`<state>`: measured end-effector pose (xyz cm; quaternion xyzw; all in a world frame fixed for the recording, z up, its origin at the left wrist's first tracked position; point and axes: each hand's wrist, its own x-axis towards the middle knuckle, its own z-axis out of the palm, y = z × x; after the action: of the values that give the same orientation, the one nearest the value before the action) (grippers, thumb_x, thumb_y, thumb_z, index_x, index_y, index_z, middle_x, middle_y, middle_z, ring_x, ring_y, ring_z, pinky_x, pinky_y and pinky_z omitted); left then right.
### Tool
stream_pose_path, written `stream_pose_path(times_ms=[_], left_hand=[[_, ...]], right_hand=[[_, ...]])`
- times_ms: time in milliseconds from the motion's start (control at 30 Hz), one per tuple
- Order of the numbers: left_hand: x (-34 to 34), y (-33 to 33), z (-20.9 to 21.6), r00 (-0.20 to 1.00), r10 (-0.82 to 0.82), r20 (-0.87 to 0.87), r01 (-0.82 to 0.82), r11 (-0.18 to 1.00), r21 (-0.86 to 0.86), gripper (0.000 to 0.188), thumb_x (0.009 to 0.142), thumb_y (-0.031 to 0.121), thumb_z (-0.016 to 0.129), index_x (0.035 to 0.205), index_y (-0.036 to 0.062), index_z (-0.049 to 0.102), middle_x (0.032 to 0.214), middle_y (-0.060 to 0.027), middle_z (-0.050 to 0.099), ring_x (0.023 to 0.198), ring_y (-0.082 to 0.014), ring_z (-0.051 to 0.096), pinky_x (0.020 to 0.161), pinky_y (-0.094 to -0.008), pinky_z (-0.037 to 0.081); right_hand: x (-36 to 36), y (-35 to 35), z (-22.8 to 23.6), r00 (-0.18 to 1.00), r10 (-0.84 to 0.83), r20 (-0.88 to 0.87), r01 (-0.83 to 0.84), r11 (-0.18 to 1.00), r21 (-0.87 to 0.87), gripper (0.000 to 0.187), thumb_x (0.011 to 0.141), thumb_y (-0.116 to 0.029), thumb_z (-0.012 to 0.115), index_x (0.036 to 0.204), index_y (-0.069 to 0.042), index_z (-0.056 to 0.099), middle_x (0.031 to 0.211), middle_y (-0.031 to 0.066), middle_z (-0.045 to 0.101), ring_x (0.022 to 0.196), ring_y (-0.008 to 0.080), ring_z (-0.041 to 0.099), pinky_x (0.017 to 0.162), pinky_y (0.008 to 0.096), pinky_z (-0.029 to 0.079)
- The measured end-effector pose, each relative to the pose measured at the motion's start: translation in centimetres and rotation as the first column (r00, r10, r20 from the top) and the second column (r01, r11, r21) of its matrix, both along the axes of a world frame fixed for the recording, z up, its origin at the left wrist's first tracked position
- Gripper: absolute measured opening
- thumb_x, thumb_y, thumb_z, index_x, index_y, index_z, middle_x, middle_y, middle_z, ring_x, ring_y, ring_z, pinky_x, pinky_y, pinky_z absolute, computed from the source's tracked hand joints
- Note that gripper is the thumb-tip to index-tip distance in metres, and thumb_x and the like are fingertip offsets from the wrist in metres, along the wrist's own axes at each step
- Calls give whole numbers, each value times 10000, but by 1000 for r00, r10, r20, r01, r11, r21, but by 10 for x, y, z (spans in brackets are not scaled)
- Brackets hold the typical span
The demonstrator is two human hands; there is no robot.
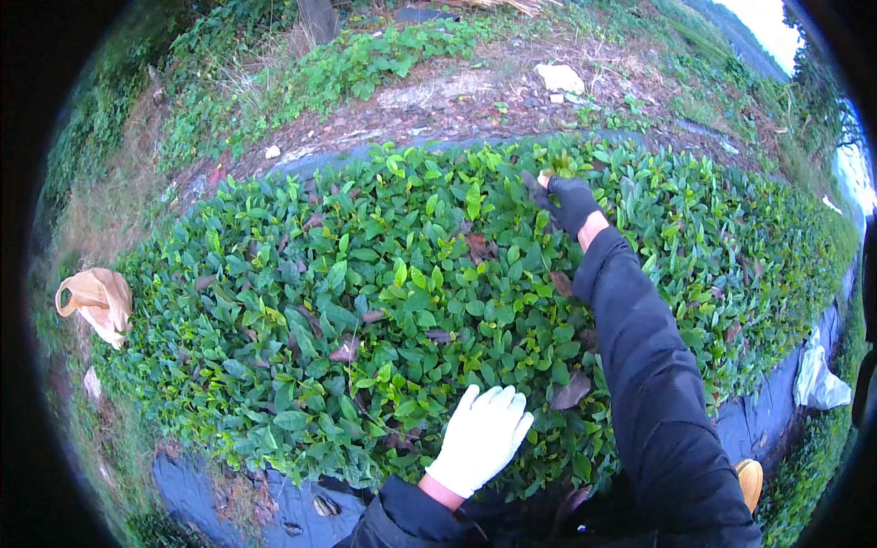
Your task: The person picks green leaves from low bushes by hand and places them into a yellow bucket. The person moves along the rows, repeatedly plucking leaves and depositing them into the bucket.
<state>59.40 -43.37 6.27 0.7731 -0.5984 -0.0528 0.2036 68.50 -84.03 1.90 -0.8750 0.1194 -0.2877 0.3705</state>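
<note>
My right hand (568, 203), in a dark glove with bare fingertips, reaches to the far side of a dense row of low, leafy bushes (420, 274) that look like tea. Its fingers are closed, and a tuft of green leaves (562, 164), smeared by motion, sticks out beyond them. Close to me, the white-gloved left hand (482, 438) rests over the near leaves with its fingers stretched out. Nothing shows in that hand, though its palm side is hidden. Brighter young shoots (411, 274) stand among darker leaves, and several dry brown leaves (571, 391) lie on top.
An orange-tan bag (99, 303) hangs at the row's left end. Dark ground sheeting (301, 511) borders the bushes. To the right lies a pale plastic bag (819, 376), with a tan shoe tip (749, 482) nearer me. A pale rock (559, 79) sits on the far bank.
</note>
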Motion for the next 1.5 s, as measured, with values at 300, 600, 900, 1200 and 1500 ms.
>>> stream_pose_path(times_ms=[300, 600, 900, 1200, 1500], left_hand=[[6, 11, 1, 999, 42, 19, -43, 999, 17, 310, 893, 290, 546, 1089, 67, 633, 1127, -106, 630, 1058, -241, 581, 968, -408, 400], [15, 17, -2, 997, 73, 8, -74, 997, 23, 301, 891, 294, 547, 1074, 69, 627, 1124, -106, 623, 1060, -241, 574, 971, -420, 394], [8, 0, 1, 1000, 6, -21, -6, 1000, -13, 311, 894, 300, 547, 1083, 68, 632, 1127, -108, 625, 1073, -247, 572, 979, -424, 387], [15, 17, -1, 997, 75, -6, -75, 997, 30, 310, 891, 303, 557, 1078, 71, 641, 1118, -103, 635, 1063, -238, 580, 977, -420, 394], [14, 20, -2, 997, 78, -10, -78, 997, 13, 311, 889, 305, 562, 1077, 71, 644, 1114, -100, 638, 1057, -234, 582, 977, -417, 397]], right_hand=[[57, 4, 2, 749, -476, -461, 504, 861, -69, 555, 751, -412, 722, 1116, -11, 603, 1056, 162, 653, 974, 291, 634, 808, 414, 491], [1, 10, 42, 939, -142, -314, 248, 911, 330, 327, 800, -310, 719, 989, -49, 665, 833, 48, 647, 759, 169, 570, 700, 316, 451], [40, -82, -49, 940, -284, -188, 273, 958, -85, 290, 809, -280, 721, 887, -23, 613, 675, 44, 598, 562, 176, 535, 529, 337, 421], [76, 32, -9, 956, -119, -269, 211, 916, 343, 264, 775, -161, 664, 985, -11, 605, 736, 146, 652, 590, 241, 619, 561, 371, 490], [79, 47, -15, 868, -343, -359, 322, 939, -120, 431, 754, -346, 721, 1068, -61, 641, 979, 177, 676, 909, 345, 640, 797, 402, 491]])
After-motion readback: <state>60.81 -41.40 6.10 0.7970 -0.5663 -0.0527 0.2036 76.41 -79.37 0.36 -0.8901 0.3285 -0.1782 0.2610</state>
